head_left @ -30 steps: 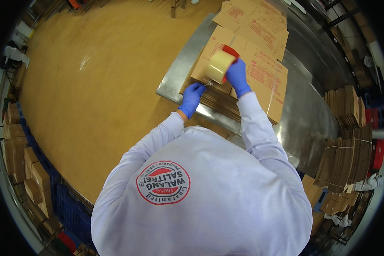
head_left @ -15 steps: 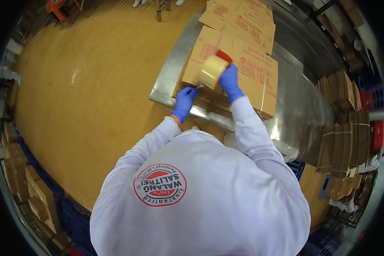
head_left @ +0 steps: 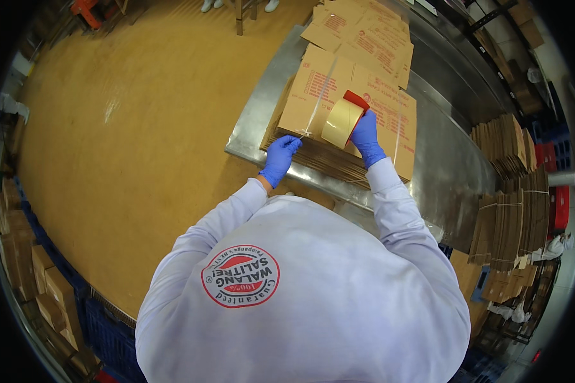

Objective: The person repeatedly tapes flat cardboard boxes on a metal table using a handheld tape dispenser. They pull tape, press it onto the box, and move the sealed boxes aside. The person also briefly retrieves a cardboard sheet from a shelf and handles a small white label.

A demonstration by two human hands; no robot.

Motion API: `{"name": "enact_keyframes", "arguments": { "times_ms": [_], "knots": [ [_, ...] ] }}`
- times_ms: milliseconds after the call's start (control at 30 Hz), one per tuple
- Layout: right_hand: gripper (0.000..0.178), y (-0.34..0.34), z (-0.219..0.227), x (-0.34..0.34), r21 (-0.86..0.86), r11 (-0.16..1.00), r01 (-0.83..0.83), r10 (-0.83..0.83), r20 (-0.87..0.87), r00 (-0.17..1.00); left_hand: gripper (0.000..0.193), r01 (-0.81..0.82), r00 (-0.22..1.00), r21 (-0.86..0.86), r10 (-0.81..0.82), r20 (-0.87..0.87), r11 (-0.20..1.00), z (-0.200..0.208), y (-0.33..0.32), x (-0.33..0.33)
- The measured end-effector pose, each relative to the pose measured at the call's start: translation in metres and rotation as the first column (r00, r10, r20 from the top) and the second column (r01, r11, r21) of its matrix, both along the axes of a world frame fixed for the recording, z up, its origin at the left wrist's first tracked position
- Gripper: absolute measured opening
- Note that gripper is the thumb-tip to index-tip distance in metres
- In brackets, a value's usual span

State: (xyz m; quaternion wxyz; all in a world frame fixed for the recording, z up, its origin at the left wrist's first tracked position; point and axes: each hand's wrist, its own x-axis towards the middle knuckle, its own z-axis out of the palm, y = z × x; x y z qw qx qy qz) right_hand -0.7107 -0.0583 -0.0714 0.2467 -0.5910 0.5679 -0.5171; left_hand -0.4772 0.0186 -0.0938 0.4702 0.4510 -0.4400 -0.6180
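Steel table [head_left: 441, 172] holds a flat brown cardboard carton [head_left: 358, 102]. Right hand [head_left: 366, 135] grips a tan tape roll in a red dispenser [head_left: 342, 121]; left hand [head_left: 280, 157] pinches the tape end at the near edge. One clear strip looks laid, the cut still due.

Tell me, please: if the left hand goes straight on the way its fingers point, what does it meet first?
Most likely the flat cardboard box: the left hand points up along the tape strip whose end it pinches at the box's near edge. The tape dispenser lies right of that line.
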Motion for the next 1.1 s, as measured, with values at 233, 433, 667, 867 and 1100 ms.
{"name": "enact_keyframes", "arguments": {
  "times_ms": [233, 433, 667, 867, 1100],
  "knots": [
    [0.016, -0.009, 0.016, 0.046, -0.071, 0.995, 0.070, -0.081, -0.172, 0.982, 0.019, 0.021, 1.000, 0.063, -0.021, 0.010, 0.998, 0.010, 0.001, -0.003],
    [0.014, 0.014, 0.037, 0.020, 0.071, 0.997, 0.030, -0.032, 0.021, 0.999, 0.022, 0.066, 0.997, 0.028, -0.067, 0.030, 0.997, 0.003, 0.001, 0.004],
    [0.021, -0.003, 0.026, 0.049, 0.073, 0.996, -0.053, 0.038, 0.185, 0.982, 0.021, 0.015, 0.999, 0.045, -0.017, 0.031, 0.999, 0.008, 0.003, 0.006],
    [0.020, -0.025, -0.009, 0.005, 0.005, 1.000, -0.027, 0.027, -0.005, 1.000, 0.015, -0.066, 0.998, 0.071, 0.064, 0.022, 0.995, -0.011, 0.005, 0.028],
    [0.018, 0.020, 0.079, 0.025, -0.061, 0.998, -0.024, 0.047, 0.428, 0.902, 0.013, 0.647, 0.619, -0.211, -0.343, 0.706, 0.733, 0.040, 0.028, 0.035]
  ]
}}
